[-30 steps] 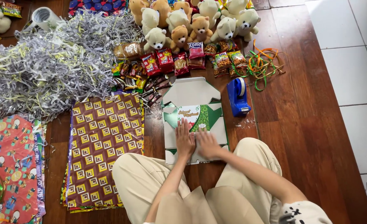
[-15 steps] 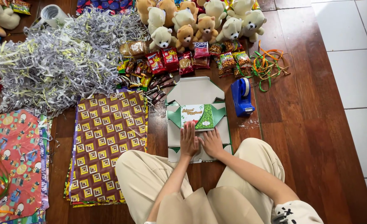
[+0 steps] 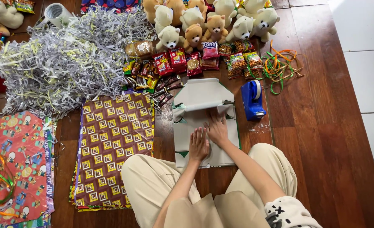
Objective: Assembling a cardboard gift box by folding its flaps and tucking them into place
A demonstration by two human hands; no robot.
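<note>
1. Cardboard box (image 3: pixel 204 122), flat and half folded, lies on the wooden floor (image 3: pixel 318 139) before the person's knees
2. Left hand (image 3: pixel 199 145) presses it open-palmed, gripping nothing
3. Right hand (image 3: pixel 217 128) likewise; I'd guess uneven pressure could crease a flap crooked

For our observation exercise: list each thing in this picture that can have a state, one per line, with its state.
Left hand: flat, pressing on the paper.
Right hand: flat, pressing on the paper.
Gift paper: white side up, partly folded over.
Tape dispenser: standing beside the paper, untouched.
Patterned sheets: stacked flat.
Shredded paper: loose heap.
Ribbons: tangled.
</note>
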